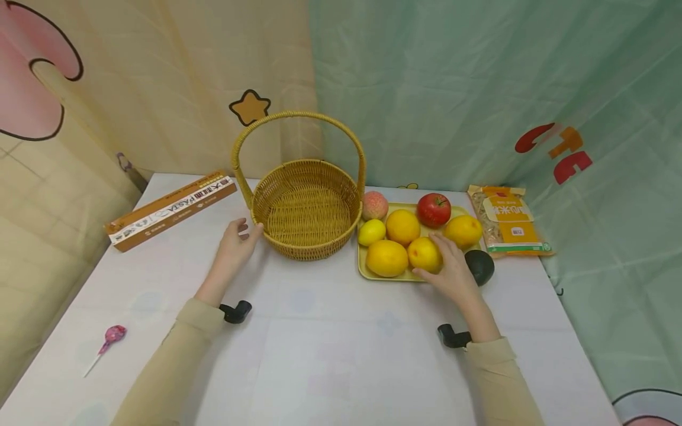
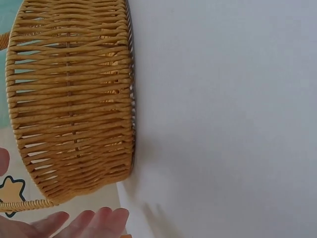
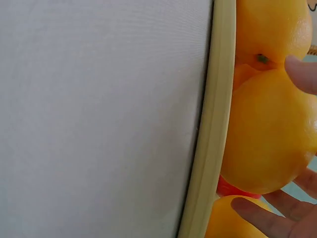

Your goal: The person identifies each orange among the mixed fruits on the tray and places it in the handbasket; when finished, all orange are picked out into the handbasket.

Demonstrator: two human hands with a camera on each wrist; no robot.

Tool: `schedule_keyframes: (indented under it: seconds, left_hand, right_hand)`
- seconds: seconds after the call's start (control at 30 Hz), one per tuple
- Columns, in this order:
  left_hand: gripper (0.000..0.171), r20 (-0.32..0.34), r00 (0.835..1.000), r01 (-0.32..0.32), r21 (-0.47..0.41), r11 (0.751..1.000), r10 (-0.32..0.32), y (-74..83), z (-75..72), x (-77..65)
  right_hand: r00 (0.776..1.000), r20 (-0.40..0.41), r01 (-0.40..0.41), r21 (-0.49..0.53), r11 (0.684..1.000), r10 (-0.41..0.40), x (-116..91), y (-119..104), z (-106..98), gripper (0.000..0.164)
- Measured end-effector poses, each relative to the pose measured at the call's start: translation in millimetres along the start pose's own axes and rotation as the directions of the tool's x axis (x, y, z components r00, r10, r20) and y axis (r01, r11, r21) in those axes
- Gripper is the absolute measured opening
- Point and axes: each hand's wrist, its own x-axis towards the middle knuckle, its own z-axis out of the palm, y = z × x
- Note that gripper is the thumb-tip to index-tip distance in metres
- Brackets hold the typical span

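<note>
An empty wicker basket (image 1: 306,210) with a tall handle stands at the middle of the white table. My left hand (image 1: 242,235) lies at its left side, fingers fairly straight, thumb at the rim; the left wrist view has the fingers (image 2: 84,223) just beside the basket wall (image 2: 74,99). On a yellow tray (image 1: 367,273) right of the basket lie several fruits. My right hand (image 1: 444,263) is curled round an orange (image 1: 422,253) at the tray's front right. In the right wrist view thumb and fingers (image 3: 267,218) flank that orange (image 3: 267,139) behind the tray rim (image 3: 210,148).
The tray also holds a large orange (image 1: 386,258), a lemon (image 1: 371,232), two more oranges, a red apple (image 1: 434,209) and a peach (image 1: 375,205). An avocado (image 1: 479,266) and a snack packet (image 1: 506,220) lie to the right. A pasta box (image 1: 170,210) and a lollipop (image 1: 109,338) lie left.
</note>
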Motion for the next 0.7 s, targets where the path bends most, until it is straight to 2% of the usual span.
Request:
schedule_keyframes:
  seconds: [0.2,0.33,0.43,0.53,0.7]
  left_hand:
    - [0.071,0.032,0.997,0.075,-0.137,0.988,-0.071,2.0,11.2,5.9]
    - [0.069,0.029,0.993,0.12,-0.263,0.957,-0.116,8.7,19.1,7.6]
    - [0.067,0.017,0.992,0.127,-0.321,0.938,-0.129,12.6,23.1,6.6]
    - [0.065,0.006,0.992,0.118,-0.349,0.93,-0.123,14.9,24.6,4.5]
    - [0.063,0.002,0.993,0.11,-0.334,0.936,-0.116,17.7,25.3,0.8]
  right_hand:
    - [0.999,0.017,-0.037,0.043,0.998,0.036,3,1,5,0.087]
    - [0.998,0.014,-0.066,0.078,0.995,0.065,5,2,7,0.085]
    - [0.997,0.003,-0.076,0.085,0.993,0.076,7,3,9,0.084]
    - [0.997,-0.009,-0.078,0.091,0.993,0.079,7,3,9,0.084]
    - [0.994,-0.025,-0.106,0.117,0.987,0.11,6,4,7,0.086]
